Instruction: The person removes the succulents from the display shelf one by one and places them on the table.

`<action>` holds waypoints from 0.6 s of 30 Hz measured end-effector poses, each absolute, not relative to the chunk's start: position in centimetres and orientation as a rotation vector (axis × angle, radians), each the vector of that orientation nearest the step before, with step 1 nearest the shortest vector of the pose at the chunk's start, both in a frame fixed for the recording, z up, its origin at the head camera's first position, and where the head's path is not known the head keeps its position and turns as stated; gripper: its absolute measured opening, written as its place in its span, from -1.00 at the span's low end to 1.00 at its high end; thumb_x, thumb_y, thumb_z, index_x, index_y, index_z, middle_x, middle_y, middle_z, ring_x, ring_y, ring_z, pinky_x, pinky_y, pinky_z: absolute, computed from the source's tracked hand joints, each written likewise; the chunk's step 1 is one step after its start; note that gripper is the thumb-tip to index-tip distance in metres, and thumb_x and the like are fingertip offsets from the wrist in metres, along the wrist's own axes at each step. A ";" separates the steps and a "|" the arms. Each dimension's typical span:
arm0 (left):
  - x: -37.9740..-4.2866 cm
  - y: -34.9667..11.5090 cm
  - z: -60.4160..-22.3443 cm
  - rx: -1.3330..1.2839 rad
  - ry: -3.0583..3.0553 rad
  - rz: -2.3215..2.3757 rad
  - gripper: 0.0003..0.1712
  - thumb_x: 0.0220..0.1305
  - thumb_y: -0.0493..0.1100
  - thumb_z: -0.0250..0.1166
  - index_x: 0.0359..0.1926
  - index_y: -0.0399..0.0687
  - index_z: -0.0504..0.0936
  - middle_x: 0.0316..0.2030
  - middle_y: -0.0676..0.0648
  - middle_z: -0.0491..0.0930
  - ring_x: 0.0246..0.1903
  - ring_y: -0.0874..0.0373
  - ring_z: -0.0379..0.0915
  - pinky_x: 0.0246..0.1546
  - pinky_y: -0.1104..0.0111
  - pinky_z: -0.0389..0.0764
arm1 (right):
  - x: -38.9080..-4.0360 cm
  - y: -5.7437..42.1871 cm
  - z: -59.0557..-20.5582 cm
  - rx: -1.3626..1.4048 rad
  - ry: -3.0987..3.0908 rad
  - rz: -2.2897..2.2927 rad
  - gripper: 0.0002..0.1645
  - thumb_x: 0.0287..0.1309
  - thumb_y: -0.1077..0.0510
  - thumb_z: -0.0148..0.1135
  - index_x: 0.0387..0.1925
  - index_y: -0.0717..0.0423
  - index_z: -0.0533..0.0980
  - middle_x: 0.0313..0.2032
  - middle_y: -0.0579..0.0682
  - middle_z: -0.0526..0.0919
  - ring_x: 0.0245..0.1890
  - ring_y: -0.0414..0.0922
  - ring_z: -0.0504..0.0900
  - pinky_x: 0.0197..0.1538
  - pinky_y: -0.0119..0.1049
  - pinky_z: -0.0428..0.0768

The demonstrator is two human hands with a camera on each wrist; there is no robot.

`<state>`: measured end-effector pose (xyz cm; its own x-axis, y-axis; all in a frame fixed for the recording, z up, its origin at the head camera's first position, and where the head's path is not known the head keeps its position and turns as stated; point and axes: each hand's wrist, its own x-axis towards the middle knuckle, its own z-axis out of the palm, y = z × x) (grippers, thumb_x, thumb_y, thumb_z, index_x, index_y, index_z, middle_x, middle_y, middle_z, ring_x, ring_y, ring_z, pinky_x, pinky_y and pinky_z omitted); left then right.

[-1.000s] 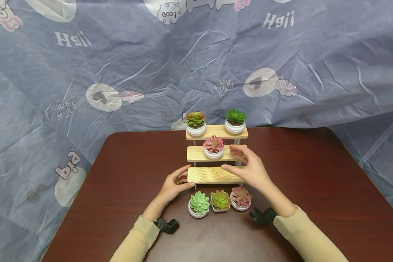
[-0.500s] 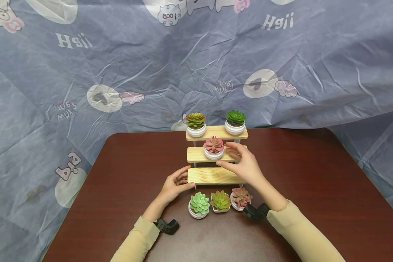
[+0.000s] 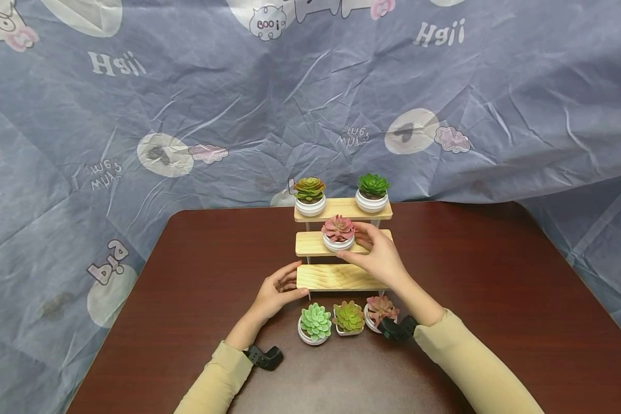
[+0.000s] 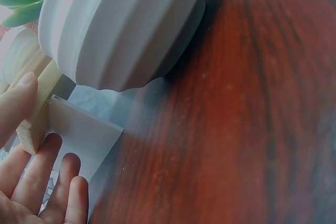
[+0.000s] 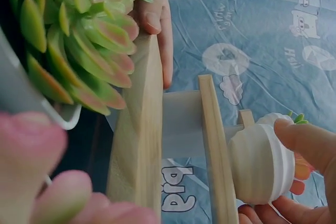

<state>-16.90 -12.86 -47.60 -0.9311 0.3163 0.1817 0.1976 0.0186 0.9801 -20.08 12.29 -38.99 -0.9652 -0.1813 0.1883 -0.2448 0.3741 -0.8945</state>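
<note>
A three-tier wooden stand (image 3: 336,277) with clear supports stands on the table. On its middle tier sits a pink succulent (image 3: 338,227) in a ribbed white pot (image 5: 257,166). My right hand (image 3: 380,257) holds this pot from its right side, thumb at the front and fingers behind, as the right wrist view also shows. My left hand (image 3: 271,295) grips the left end of the lowest tier; in the left wrist view the thumb (image 4: 21,103) lies on one face of the board and fingertips touch its other side.
The top tier bears a brownish-green succulent (image 3: 309,192) and a dark green one (image 3: 373,190). In front of the stand are a pale green succulent (image 3: 315,322), a yellow-green one (image 3: 348,317) and a dusty pink one (image 3: 380,309), partly behind the right wrist camera. A patterned cloth (image 3: 238,103) hangs behind.
My right hand has moved left along the middle tier, from beside the pink succulent to its pot, and its fingers have closed round it. My left hand has stayed on the lowest tier.
</note>
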 end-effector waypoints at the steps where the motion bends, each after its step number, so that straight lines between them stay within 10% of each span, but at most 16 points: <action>1: -16.9 -12.9 -47.6 0.553 2.181 2.066 -0.24 0.06 -0.46 0.35 0.30 -0.41 0.26 0.02 -0.39 0.50 -0.05 -0.19 0.46 0.04 -0.01 0.44 | -20.2 12.2 -39.1 0.392 -2.562 1.671 -0.15 -0.13 0.15 0.51 0.21 0.28 0.33 0.10 0.27 0.45 0.09 0.15 0.48 0.13 -0.15 0.47; 18: -16.8 -12.8 -47.4 0.555 2.187 2.061 -0.23 0.06 -0.47 0.34 0.30 -0.45 0.24 0.02 -0.41 0.49 -0.06 -0.27 0.45 0.02 -0.01 0.45 | -20.7 11.7 -39.1 0.390 -2.581 1.620 -0.17 -0.12 0.15 0.50 0.20 0.30 0.35 0.06 0.27 0.50 0.05 0.12 0.53 0.07 -0.15 0.52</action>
<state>-16.81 -12.83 -47.44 -0.9306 0.3170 0.1832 0.2017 0.0263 0.9791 -20.69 11.66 -39.13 -0.9654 -0.1765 0.1919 -0.2496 0.4126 -0.8760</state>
